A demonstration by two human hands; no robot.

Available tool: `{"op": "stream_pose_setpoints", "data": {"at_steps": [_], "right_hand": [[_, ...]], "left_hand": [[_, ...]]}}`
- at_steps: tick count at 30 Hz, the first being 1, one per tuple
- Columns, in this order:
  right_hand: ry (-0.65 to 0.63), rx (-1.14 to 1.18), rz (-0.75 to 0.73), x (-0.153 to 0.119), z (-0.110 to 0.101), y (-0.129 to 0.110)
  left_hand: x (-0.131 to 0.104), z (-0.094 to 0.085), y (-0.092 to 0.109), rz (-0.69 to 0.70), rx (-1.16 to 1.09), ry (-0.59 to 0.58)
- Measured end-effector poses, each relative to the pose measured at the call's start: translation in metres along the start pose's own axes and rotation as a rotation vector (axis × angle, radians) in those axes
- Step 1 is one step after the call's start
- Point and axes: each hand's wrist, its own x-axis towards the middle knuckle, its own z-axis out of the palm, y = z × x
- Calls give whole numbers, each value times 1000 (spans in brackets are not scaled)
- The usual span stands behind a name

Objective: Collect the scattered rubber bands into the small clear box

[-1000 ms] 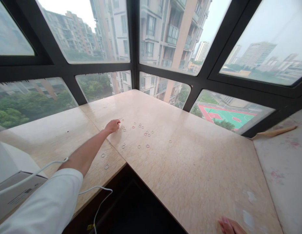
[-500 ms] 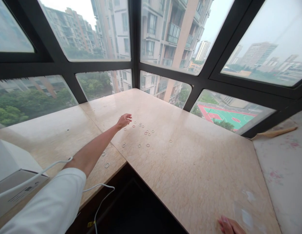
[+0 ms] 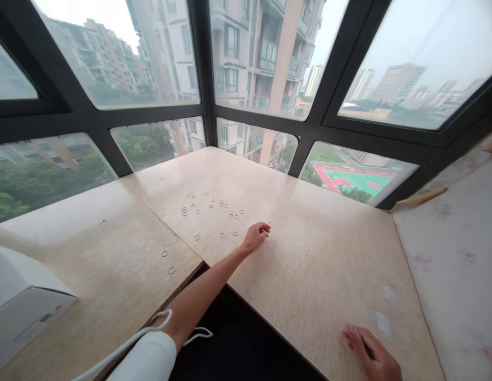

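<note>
At the bottom right, the right hand [image 3: 371,352] is partly cut off by the lower edge; its fingers curl loosely toward the thumb, and whether anything lies inside cannot be told. Just beyond it, pale, translucent patches [image 3: 383,323] on the countertop [image 3: 309,286] are too indistinct to identify.

At bottom left, a white sleeve [image 3: 148,357] runs out of view, with a white cable [image 3: 115,357] crossing the arm, its ends not visible. A white box [image 3: 27,312] is cut off by the left edge, its print too small to read. Below the counter's inner corner, a dark opening [image 3: 226,333] hides its contents.

Farther in, the left hand [image 3: 257,236] reaches over the counter, fingers half curled, a small gap by the thumb. A thin ring [image 3: 270,224] shows at its fingertips, partly hidden; contact or grip cannot be made out.

Two rings [image 3: 165,253] lie left of the counter's seam; many more small rings [image 3: 211,206], one or two reddish, are scattered beyond, some overlapping, hard to count.

Dark window frames [image 3: 208,127] close off the far side, with hazy buildings [image 3: 238,63] and a green-and-red sports court [image 3: 357,181] outside.
</note>
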Motion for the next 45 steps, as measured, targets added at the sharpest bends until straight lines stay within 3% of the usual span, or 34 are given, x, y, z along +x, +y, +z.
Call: {"op": "stream_pose_setpoints", "data": {"at_steps": [3,5,9,15,22,30,37,45], "right_hand": [[19,33,-65,-3,2,-12],[17,51,-110,-5,3,-19],[26,73,-156,-6,4,-26],[80,115,-176,-4,3,-27],[96,112,-191,-7,1,-27],[111,117,-211,-7,1,-26],[92,135,-208,-10,2,-26],[43,107,-168,-13,1,-22]], "left_hand": [[-18,48,26,37,24,-98],[-31,71,37,52,47,-138],[-53,93,42,75,99,-158],[-60,91,36,97,28,-8],[-64,86,43,71,-98,19],[-62,90,42,101,-277,129],[-67,91,40,123,-269,150],[-105,77,30,165,-304,51]]}}
